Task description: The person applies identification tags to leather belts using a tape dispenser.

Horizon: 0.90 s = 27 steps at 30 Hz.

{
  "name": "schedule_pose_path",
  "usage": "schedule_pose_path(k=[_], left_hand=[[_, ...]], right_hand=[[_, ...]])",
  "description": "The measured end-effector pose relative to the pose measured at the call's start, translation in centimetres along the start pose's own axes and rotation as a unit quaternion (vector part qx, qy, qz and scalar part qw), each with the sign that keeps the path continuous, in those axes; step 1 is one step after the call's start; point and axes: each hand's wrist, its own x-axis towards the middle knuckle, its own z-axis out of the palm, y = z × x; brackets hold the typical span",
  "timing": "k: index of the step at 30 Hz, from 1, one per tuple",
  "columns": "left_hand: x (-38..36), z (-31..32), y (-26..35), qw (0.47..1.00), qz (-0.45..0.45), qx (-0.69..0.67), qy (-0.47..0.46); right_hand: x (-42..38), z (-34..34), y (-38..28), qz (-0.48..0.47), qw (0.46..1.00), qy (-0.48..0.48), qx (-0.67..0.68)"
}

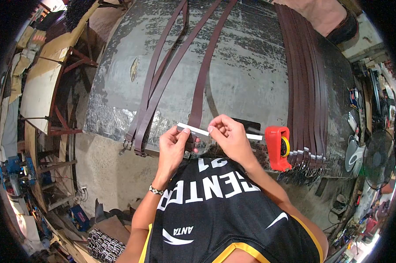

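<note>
My left hand, with a patterned band at the wrist, pinches a narrow white strip near its left part. At the strip's right end, the thumb and fingers of my right hand are closed on it. A dark brown strap runs down the worktable to my left hand; its lower end is partly hidden there. Just right of my right hand lie a black flat object and another white strip. A red tape dispenser with a yellow core stands beside them.
Several brown straps with buckles lie side by side on the right of the worktable. More straps lie left of centre. A fan is at the far right, a wooden board at the left, and a pile of metal parts below.
</note>
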Motion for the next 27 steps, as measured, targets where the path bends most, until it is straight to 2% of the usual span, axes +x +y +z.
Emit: schedule_pose_path(k=[3,5,7,8,11,12,13,15,18,21,27], left_hand=[[0.0,0.1,-0.1,1.000,0.001,0.001,0.001],[-0.1,-0.1,-0.1,1.000,0.002,0.007,-0.007],[0.0,-0.2,-0.5,0.999,0.017,0.027,-0.018],[-0.1,0.0,-0.4,1.000,0.009,0.019,-0.009],[-0.4,0.2,0.2,0.999,0.001,0.027,0.018],[-0.4,-0.2,0.1,0.999,-0.003,0.033,0.016],[-0.4,-0.5,0.0,0.999,-0.008,0.040,0.017],[-0.2,-0.5,-0.6,0.999,0.006,0.031,0.031],[0.0,-0.7,-0.5,0.999,0.004,0.036,0.034],[0.3,-1.0,-0.5,0.999,0.004,0.037,0.038],[0.6,-1.3,-1.3,0.998,-0.007,0.024,0.049]], right_hand=[[-0.1,-0.4,-0.3,0.037,0.998,-0.048,-0.013],[0.1,0.4,0.8,0.031,0.998,-0.045,-0.027],[0.2,0.9,1.0,0.035,0.996,-0.058,0.054],[0.4,0.3,1.6,0.044,0.996,-0.075,0.032],[1.9,-3.7,2.6,0.037,0.996,0.045,-0.063],[4.1,-6.1,5.2,-0.042,0.968,0.158,-0.188],[6.5,-8.9,8.6,-0.116,0.907,0.265,-0.306],[9.4,-13.7,11.8,-0.079,0.838,0.292,-0.455],[12.0,-16.8,15.8,-0.049,0.820,0.201,-0.534],[12.5,-16.5,16.8,-0.036,0.814,0.174,-0.554],[12.3,-17.0,17.1,-0.013,0.828,0.205,-0.522]])
